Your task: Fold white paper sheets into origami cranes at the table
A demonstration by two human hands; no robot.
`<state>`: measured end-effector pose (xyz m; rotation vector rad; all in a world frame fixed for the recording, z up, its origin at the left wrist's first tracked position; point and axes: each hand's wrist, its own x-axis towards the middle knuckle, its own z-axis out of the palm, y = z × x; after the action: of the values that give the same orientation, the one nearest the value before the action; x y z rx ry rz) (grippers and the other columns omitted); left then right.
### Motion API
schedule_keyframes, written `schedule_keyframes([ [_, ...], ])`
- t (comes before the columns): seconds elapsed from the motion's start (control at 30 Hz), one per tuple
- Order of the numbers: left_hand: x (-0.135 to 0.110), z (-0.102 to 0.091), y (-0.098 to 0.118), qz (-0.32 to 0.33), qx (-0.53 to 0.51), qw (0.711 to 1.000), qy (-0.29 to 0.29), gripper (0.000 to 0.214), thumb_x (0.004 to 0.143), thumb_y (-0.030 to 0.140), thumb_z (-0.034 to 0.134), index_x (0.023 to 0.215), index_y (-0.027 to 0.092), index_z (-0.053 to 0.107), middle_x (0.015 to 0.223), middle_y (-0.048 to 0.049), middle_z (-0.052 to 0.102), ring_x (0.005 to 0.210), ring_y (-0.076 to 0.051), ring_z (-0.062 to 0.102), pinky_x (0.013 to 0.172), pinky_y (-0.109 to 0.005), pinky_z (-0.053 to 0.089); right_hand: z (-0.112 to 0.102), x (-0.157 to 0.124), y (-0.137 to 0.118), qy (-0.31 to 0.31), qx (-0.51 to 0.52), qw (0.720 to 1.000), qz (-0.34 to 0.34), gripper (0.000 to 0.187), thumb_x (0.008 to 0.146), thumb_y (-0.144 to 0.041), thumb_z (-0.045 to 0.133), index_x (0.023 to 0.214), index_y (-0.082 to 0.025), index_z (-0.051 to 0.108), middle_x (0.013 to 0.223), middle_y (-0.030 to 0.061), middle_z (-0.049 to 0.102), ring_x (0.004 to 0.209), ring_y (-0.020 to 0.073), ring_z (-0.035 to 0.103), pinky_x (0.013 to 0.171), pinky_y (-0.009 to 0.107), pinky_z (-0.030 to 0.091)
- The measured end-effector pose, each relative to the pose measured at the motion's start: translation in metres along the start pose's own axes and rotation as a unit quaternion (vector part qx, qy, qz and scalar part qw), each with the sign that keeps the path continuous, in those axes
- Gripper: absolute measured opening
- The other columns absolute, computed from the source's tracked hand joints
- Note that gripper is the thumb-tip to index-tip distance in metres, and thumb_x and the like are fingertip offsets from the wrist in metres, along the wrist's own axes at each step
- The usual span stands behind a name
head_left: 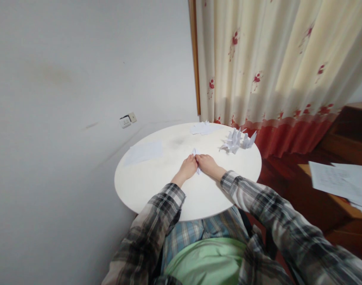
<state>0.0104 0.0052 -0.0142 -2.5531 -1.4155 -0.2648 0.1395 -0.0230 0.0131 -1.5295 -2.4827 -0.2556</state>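
Note:
A small piece of folded white paper [199,171] lies on the white table between my hands, its narrow tips showing beyond and below my fingers. My left hand [188,168] grips it from the left, fingers closed and pressed together. From the right, my right hand [208,164] pinches the same piece, and the fingertips of both hands meet over its middle. Most of the paper is hidden beneath the fingers. To the right of my hands stands a cluster of folded paper cranes [233,141], with another folded piece [249,140] beside it.
The round white table [157,186] stands against the wall. Flat paper sheets [145,152] lie at its left, and more paper [202,128] sits at the far edge. A wooden desk with printed sheets [338,180] is at right. A floral curtain [258,59] hangs behind.

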Motion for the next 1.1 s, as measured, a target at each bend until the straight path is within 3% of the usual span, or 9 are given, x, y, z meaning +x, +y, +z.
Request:
schedule_keyframes([
  [0.3,0.001,-0.005,-0.004,-0.016,-0.015,1.000,-0.001,0.043,0.088,0.021,0.027,0.125,0.004,0.039,0.131,-0.0165,0.043,0.123,-0.018,0.038,0.104,-0.031,0.027,0.005,0.004,0.007,0.008,0.041,0.999,-0.016,0.032,0.085,-0.016,0.032,0.115,-0.010,0.042,0.117,0.0139,0.052,0.110,0.0187,0.046,0.090,0.030,0.034],
  [0.5,-0.002,-0.005,-0.006,0.025,0.008,1.000,0.003,0.040,0.087,0.015,0.025,0.121,0.005,0.043,0.131,-0.0166,0.044,0.125,-0.017,0.036,0.105,-0.032,0.027,0.000,0.006,0.005,0.008,0.037,0.999,0.004,0.027,0.084,-0.018,0.033,0.104,-0.011,0.049,0.106,0.0126,0.059,0.098,0.0203,0.054,0.085,0.030,0.037],
  [0.73,-0.001,-0.010,0.002,-0.040,-0.046,0.998,-0.019,0.044,0.089,0.024,0.023,0.128,0.007,0.036,0.135,-0.0150,0.038,0.126,-0.019,0.034,0.103,-0.036,0.030,-0.007,0.004,0.006,-0.012,0.012,1.000,-0.004,0.027,0.085,-0.019,0.031,0.103,-0.011,0.050,0.102,0.0145,0.061,0.092,0.0199,0.058,0.078,0.028,0.039],
  [1.1,0.000,-0.012,0.005,-0.057,-0.066,0.995,-0.049,0.049,0.089,0.027,0.022,0.133,0.006,0.028,0.140,-0.0153,0.029,0.130,-0.020,0.026,0.105,-0.037,0.024,-0.005,0.001,0.005,-0.001,0.023,1.000,0.008,0.024,0.085,-0.018,0.033,0.101,-0.011,0.051,0.100,0.0139,0.062,0.091,0.0198,0.058,0.078,0.027,0.040],
])
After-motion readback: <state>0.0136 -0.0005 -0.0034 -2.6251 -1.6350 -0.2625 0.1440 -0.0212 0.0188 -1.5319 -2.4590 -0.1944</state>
